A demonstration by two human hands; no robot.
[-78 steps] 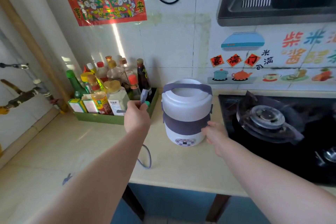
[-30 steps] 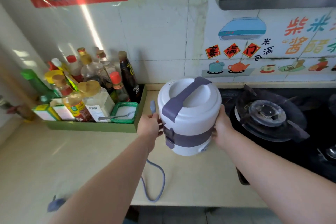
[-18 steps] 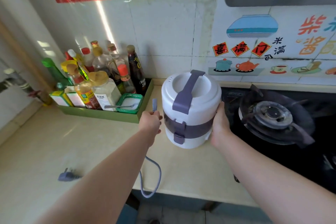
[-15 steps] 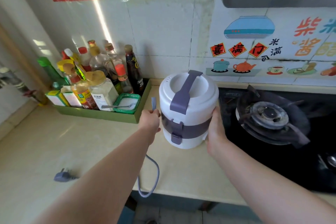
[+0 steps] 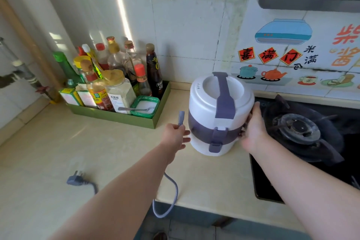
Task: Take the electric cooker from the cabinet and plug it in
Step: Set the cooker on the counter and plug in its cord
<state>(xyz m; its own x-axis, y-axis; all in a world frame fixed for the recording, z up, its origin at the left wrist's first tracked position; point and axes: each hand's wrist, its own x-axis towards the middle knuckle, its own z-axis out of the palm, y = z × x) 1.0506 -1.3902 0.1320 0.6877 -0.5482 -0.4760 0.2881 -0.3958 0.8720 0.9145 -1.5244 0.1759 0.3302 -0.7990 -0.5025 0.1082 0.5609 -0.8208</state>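
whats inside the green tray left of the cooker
The green tray holds crowded sauce bottles, a lidded jar, small boxes and a green tub of white powder with a spoon. The rear bottles' lower halves and the tray floor are hidden.

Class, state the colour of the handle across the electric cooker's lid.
Greyish purple handle on a white lid, clearest in the head view.

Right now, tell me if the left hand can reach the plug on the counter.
Probably yes. The plug lies on bare counter beside the left forearm, nothing between. But the left hand pinches the cord's connector by the electric cooker and must free it first.
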